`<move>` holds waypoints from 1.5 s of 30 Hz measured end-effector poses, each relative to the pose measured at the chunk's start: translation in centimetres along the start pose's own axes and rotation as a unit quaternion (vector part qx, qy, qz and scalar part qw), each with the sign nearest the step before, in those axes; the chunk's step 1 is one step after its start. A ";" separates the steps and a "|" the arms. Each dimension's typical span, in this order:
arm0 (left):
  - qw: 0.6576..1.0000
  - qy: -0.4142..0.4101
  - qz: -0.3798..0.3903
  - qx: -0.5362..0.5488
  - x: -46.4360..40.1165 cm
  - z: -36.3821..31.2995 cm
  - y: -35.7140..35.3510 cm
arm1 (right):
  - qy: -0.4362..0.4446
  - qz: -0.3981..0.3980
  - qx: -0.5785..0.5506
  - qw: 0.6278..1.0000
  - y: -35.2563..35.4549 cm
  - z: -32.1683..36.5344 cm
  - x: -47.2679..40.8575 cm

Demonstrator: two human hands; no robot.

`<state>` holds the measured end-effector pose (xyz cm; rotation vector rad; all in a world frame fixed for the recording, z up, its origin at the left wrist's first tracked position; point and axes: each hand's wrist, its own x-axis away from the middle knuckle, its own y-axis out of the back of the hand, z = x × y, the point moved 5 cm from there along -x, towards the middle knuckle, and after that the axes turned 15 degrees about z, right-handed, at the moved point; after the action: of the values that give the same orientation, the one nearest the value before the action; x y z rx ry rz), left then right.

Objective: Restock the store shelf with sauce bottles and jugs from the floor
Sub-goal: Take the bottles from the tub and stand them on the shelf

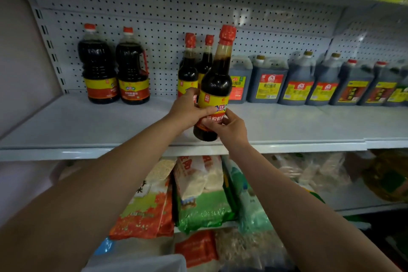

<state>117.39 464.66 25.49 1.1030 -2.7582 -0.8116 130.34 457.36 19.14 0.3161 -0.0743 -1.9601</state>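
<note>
Bags of rice lie on the lower shelf. Above them, my left hand and right hand wrap their fingers around a sauce bottle, tilted over the white shelf. Behind stand bottles and jugs against the pegboard wall.

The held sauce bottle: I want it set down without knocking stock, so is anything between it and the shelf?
Nothing visible. Both hands, left hand and right hand, grip the sauce bottle over bare shelf; two matching bottles stand behind.

- My left hand and right hand grip a sauce bottle, slightly tilted, over the shelf.
- Two bottles stand just behind it.
</note>
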 end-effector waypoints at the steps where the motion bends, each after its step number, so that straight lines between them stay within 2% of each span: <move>1: 1.000 0.009 -0.003 -0.002 -1.1 0.4 -0.2 | -0.003 0.007 -0.001 1.000 0.3 -0.6 -1.1; 10: 0.997 0.071 -0.022 0.005 -9.4 4.4 -1.1 | -0.019 0.065 0.059 0.996 2.4 -5.4 -10.4; 23: 0.967 0.146 -0.116 -0.175 -18.6 7.2 -0.5 | 0.000 0.087 0.125 0.988 4.2 -10.0 -20.7; 31: 0.959 0.181 -0.122 -0.179 -20.2 7.7 -0.3 | 0.004 0.092 0.125 0.988 4.4 -10.0 -21.9; 35: 0.967 0.164 -0.136 -0.141 -19.8 7.7 -0.9 | -0.016 0.100 0.140 0.985 4.1 -9.9 -21.5; 38: 0.973 0.159 -0.130 -0.104 -18.5 7.7 -1.7 | -0.063 0.108 0.159 0.979 4.0 -9.4 -20.5; 41: 0.978 0.155 -0.121 -0.075 -16.3 7.6 -2.0 | -0.096 0.084 0.141 0.982 4.4 -8.4 -18.2; 45: 0.976 0.170 -0.105 -0.083 -11.6 7.4 -1.0 | -0.081 0.064 0.187 0.977 4.3 -5.9 -13.7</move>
<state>124.79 474.98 20.16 1.3701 -2.2805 -0.7719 140.69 468.68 16.83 0.3854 -0.5598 -1.8339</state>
